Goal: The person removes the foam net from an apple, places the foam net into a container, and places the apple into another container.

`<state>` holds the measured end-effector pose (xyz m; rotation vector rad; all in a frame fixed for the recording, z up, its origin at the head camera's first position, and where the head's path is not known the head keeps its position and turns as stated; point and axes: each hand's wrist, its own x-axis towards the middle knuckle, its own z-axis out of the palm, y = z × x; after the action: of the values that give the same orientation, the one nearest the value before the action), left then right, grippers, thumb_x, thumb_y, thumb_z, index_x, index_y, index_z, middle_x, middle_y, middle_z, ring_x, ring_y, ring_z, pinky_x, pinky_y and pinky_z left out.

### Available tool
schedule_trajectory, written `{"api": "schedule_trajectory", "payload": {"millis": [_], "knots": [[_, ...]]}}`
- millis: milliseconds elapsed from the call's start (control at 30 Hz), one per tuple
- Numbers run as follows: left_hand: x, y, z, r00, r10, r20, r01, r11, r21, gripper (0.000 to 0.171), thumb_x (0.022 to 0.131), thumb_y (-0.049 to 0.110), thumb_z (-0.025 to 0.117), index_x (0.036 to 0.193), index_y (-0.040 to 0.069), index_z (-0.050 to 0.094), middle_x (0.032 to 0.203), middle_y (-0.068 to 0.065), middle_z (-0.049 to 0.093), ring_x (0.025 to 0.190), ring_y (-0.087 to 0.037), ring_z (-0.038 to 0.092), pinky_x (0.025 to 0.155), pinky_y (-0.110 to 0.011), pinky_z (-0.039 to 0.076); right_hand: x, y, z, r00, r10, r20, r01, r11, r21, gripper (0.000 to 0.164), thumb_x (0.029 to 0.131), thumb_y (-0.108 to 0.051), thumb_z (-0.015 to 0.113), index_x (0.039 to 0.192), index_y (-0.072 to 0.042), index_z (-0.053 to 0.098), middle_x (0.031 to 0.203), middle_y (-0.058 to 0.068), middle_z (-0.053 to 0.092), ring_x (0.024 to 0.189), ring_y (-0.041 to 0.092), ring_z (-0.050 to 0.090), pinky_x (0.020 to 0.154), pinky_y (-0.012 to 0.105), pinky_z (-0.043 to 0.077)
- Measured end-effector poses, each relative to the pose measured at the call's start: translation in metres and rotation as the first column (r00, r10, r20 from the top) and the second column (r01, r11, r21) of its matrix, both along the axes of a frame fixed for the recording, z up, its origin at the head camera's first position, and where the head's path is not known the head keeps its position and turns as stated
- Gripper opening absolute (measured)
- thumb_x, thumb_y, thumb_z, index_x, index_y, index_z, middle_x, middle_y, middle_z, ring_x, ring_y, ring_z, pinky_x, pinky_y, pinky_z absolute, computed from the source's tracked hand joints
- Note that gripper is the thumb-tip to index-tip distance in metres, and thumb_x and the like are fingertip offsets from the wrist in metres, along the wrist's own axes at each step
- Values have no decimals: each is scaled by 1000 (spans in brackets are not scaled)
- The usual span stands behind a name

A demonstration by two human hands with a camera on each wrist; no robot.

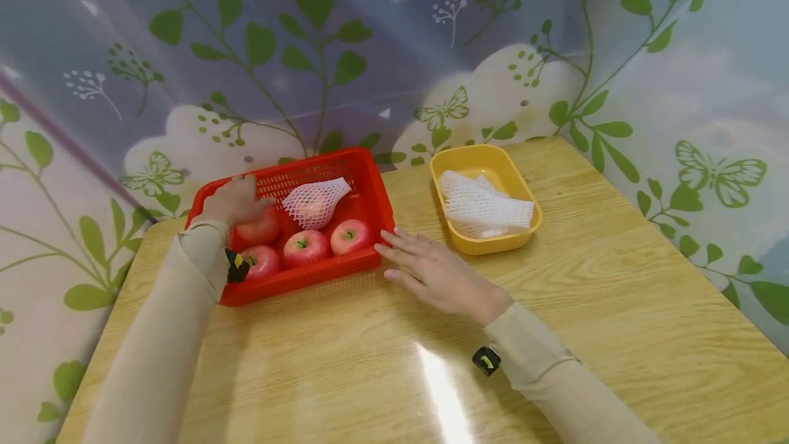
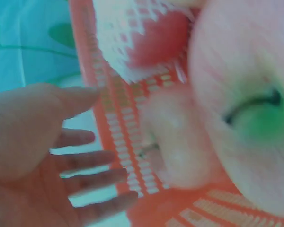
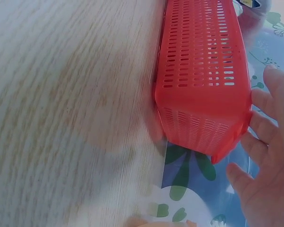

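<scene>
A red slotted plastic basket (image 1: 382,190) holds several apples. Three bare ones, among them a front middle apple (image 1: 306,248), line its front side. Behind them is an apple in a white foam net (image 1: 313,203). My left hand (image 1: 233,200) reaches over the basket's left side, above another bare apple (image 1: 259,226). In the left wrist view that hand (image 2: 42,151) has its fingers extended and spread at the basket wall, holding nothing. My right hand (image 1: 444,274) is at the right front corner, straight fingertips at the rim; in the right wrist view its fingers (image 3: 262,127) are extended too.
To the right of the basket stands a yellow plastic tub (image 1: 487,245) with white foam nets (image 1: 481,201) in it. Both containers sit on a wooden table (image 1: 345,362) close to a wall (image 1: 382,74) printed with leaves and butterflies.
</scene>
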<state>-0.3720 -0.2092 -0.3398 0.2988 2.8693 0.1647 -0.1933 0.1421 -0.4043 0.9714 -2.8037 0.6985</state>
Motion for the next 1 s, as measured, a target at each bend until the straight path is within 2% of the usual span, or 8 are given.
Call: {"api": "schedule_trajectory", "payload": {"millis": [100,167,300,400,500,667,833,1000], "knots": [[-1,14,6,997,-40,-71,44,998,51,74,103,44,48,154,-4,25,154,-33,32,134,-55,40,103,-72,38,0,2,1,1000,-4,0,4,1000,0,54,106,-43,46,154,-17,43,164,6,31,153,27,27,125,48,20],[0,24,10,994,-75,-84,81,994,67,79,102,49,50,155,-2,24,156,-31,31,136,-53,39,104,-71,38,0,3,1,1000,-7,2,7,1000,-2,54,106,-43,47,154,-17,43,164,6,31,153,27,27,125,47,20],[0,44,12,991,-131,0,131,990,53,94,95,56,59,157,-3,20,161,-31,22,141,-54,33,110,-69,33,0,3,2,1000,-8,2,8,1000,-2,54,106,-43,46,154,-18,43,164,6,31,153,27,27,125,48,19],[-2,54,7,986,-145,85,143,989,31,99,91,52,66,157,-4,17,161,-32,18,144,-52,28,113,-68,29,-1,2,1,1000,-2,7,2,1000,1,54,106,-43,45,154,-18,43,164,6,31,153,28,27,125,48,19],[-4,58,-1,981,-138,133,135,990,30,104,90,46,70,157,-6,11,161,-33,17,146,-50,25,115,-66,28,0,1,0,1000,3,13,-3,1000,2,54,107,-44,45,154,-18,42,164,5,30,153,29,27,125,49,19],[-8,67,-18,985,-112,131,97,989,113,111,87,42,74,156,-6,1,155,-33,32,142,-47,37,117,-60,31,1,2,-3,1000,4,12,-4,1000,-3,55,107,-46,42,155,-19,41,165,5,29,153,28,25,125,49,19],[-11,71,-27,990,-101,93,93,992,85,104,83,41,77,154,-8,17,151,-32,37,135,-47,42,113,-63,35,0,2,-3,1000,11,7,-11,1000,2,55,107,-46,42,155,-20,40,165,4,29,154,27,23,125,49,19],[-14,74,-31,995,-95,-11,95,994,59,93,78,43,80,143,-5,36,135,-28,53,119,-45,54,101,-64,45,0,4,-2,1000,6,12,-6,1000,-2,54,107,-43,45,155,-20,41,165,5,29,154,28,24,125,49,19]]}}
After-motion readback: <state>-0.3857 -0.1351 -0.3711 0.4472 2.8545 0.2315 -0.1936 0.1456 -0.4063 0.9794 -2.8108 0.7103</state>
